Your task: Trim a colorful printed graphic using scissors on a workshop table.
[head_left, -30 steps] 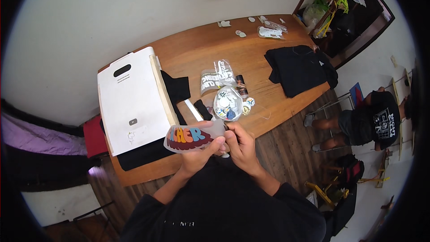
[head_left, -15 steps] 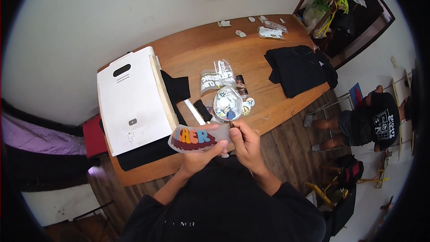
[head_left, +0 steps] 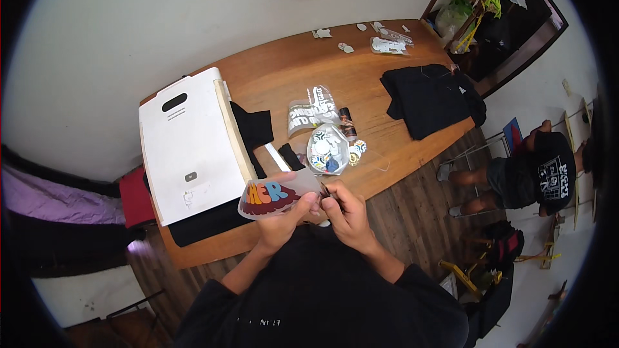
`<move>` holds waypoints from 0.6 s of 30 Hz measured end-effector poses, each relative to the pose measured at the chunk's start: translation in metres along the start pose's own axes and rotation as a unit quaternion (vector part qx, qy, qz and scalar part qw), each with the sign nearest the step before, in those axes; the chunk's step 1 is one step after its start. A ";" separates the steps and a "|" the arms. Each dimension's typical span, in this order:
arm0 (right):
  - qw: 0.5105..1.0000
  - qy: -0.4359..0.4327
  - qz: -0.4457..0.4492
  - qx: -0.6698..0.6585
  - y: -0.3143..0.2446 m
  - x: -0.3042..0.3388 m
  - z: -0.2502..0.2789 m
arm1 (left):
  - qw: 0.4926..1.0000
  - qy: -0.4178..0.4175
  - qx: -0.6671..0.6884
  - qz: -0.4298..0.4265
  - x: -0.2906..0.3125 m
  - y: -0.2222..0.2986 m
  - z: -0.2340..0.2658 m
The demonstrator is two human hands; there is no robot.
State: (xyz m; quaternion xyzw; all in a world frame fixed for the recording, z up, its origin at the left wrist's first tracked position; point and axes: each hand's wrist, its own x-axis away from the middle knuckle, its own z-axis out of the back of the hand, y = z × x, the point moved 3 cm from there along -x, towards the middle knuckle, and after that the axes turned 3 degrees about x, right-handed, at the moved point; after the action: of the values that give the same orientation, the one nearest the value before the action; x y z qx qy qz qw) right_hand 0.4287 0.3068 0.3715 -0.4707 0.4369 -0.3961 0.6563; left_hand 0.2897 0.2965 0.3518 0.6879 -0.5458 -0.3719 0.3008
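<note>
My left hand [head_left: 284, 219] holds a clear film sheet [head_left: 274, 194] printed with colourful rounded letters on a dark red shape, just above the near table edge. My right hand [head_left: 345, 209] pinches something thin and dark at the sheet's right edge; I cannot tell what it is. Both hands meet in front of my chest. Beyond them on the wooden table [head_left: 290, 71] lies a pile of small printed film pieces [head_left: 329, 149] and a larger clear sheet with white print [head_left: 313, 109].
A white heat press [head_left: 187, 145] stands at the left with a black garment [head_left: 251, 125] under it. Folded black shirts [head_left: 429, 96] lie at the right. Small cut-outs [head_left: 387, 44] sit at the far edge. A person [head_left: 535, 167] crouches on the floor at the right.
The printed film sheet has turned in my hands, its letters now facing more upward and left. My right hand has stayed at its right edge.
</note>
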 end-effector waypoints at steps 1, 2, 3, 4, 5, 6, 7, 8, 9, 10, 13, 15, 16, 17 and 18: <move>1.000 0.001 -0.001 0.000 0.000 0.000 -0.001 | 1.000 -0.001 0.000 0.001 0.000 -0.001 0.000; 1.000 0.001 0.000 0.000 -0.001 0.000 -0.002 | 1.000 0.000 -0.003 -0.007 0.001 -0.002 0.001; 1.000 0.000 0.001 0.001 -0.002 0.000 -0.002 | 1.000 0.000 -0.006 -0.014 0.001 -0.002 0.001; 1.000 0.001 0.000 0.000 -0.003 -0.001 -0.001 | 1.000 0.000 -0.007 -0.014 0.001 -0.003 0.000; 1.000 0.002 0.006 0.009 -0.004 -0.001 -0.001 | 1.000 0.000 0.002 -0.013 0.002 -0.003 0.000; 1.000 0.003 0.012 0.018 -0.005 -0.001 -0.001 | 1.000 -0.001 0.011 -0.013 0.002 -0.003 0.000; 1.000 0.003 0.011 0.018 -0.005 -0.001 -0.001 | 1.000 -0.001 0.011 -0.012 0.002 -0.003 0.000; 1.000 0.004 0.009 0.018 -0.005 -0.001 -0.001 | 1.000 -0.002 0.010 -0.016 0.002 -0.003 0.000; 1.000 0.004 0.007 0.018 -0.006 -0.001 -0.001 | 1.000 -0.003 0.010 -0.020 0.002 -0.002 -0.001; 1.000 0.004 0.006 0.018 -0.007 -0.001 -0.001 | 1.000 -0.003 0.009 -0.020 0.001 -0.001 -0.001; 1.000 -0.004 -0.002 0.022 -0.008 -0.001 -0.001 | 0.999 -0.006 0.000 -0.039 0.001 0.001 -0.003; 1.000 -0.004 -0.001 0.023 -0.009 -0.001 -0.001 | 0.999 -0.006 -0.006 -0.041 0.001 0.001 -0.002; 1.000 -0.004 -0.001 0.024 -0.009 -0.001 -0.001 | 0.999 -0.006 -0.006 -0.041 0.001 0.001 -0.002; 1.000 -0.005 0.001 0.025 -0.009 -0.001 -0.001 | 0.999 -0.006 -0.013 -0.044 0.001 0.001 -0.002; 1.000 -0.005 0.004 0.027 -0.008 -0.001 -0.001 | 0.999 -0.005 -0.021 -0.047 0.001 0.001 -0.002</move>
State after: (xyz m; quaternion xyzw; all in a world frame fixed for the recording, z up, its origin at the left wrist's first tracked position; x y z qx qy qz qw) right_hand 0.4269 0.3055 0.3797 -0.4531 0.4247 -0.4027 0.6724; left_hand 0.2913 0.2951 0.3539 0.7047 -0.5064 -0.4004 0.2943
